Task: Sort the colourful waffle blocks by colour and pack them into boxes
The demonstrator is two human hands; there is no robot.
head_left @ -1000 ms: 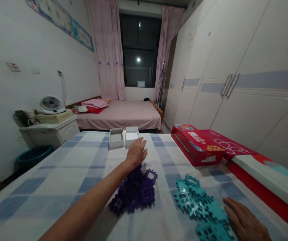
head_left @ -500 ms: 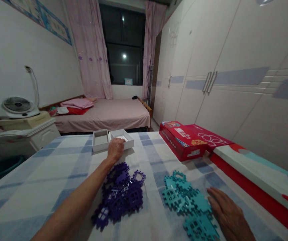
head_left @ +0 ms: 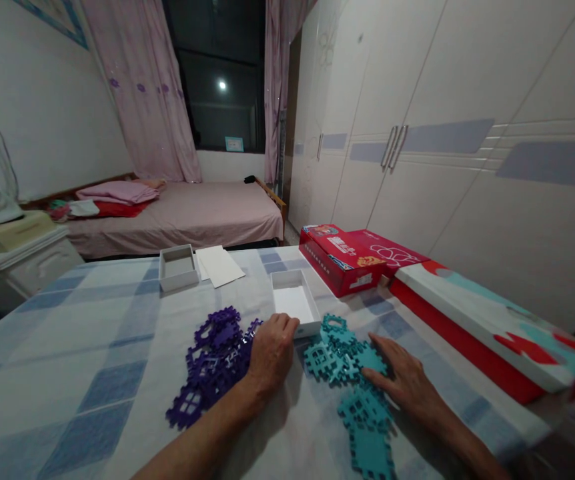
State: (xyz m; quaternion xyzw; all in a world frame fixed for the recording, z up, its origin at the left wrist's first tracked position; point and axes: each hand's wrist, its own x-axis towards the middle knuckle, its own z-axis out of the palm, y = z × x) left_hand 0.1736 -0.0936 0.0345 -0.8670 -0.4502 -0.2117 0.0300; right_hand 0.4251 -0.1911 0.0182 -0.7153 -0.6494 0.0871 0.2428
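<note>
My left hand (head_left: 273,352) has its fingers closed on the near wall of a shallow white open box (head_left: 310,329); the thumb is hidden. Inside, the box looks bare and white. Beside my left wrist lies a heap of dark purple interlocking plastic pieces (head_left: 207,367), some with window-like frames, partly covered by the hand. To the right is a heap of teal interlocking plastic pieces (head_left: 335,357), close to the box's near right corner. My right hand (head_left: 401,370) rests at the right side of this heap, fingers apart, touching the teal pieces.
A second box (head_left: 180,282), grey inside, stands at the table's far edge, with white cards (head_left: 221,267) beside it. A red printed box (head_left: 340,260) and a long white-and-red box (head_left: 477,320) line the right side. A checked cloth (head_left: 92,333) covers the table.
My left hand has brought one white box from the far edge toward me and rightward, leaving white cards behind. My right hand has shifted onto the teal pieces. The view has turned slightly right.
</note>
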